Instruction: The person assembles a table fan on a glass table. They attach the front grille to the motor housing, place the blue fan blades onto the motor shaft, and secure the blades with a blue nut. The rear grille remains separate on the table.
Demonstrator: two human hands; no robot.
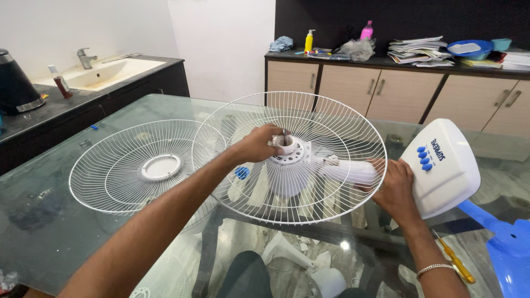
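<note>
Left hand: my left hand (258, 144) is curled around the small white plastic ring nut (286, 144) in the middle of the round white wire fan guard (331, 124), with my fingers pinching it.
Right hand: my right hand (393, 190) is wrapped around the white plastic fan neck (353, 171), just left of the white plastic fan base with blue round buttons (444, 165).
Fan guard: it sits over the fan's motor (I can see the white motor through the wires), tilted up above the glass table top (66, 221), near the middle.
Second guard: a second round white wire guard with a plain white centre disc (141, 168) lies flat on the glass to the left, its edge tucked behind the first one.
Screwdriver: a yellow-handled screwdriver (455, 265) lies near my right wrist.
Chair: a blue plastic chair (505, 243) is at the near right.
Far left: a white sink (105, 72) in a dark counter, with a black kettle (16, 83) beside it.
Far right: a yellow bottle (309, 41), a pink bottle (366, 30) and a stack of papers (419, 52) on the wooden cabinets.
</note>
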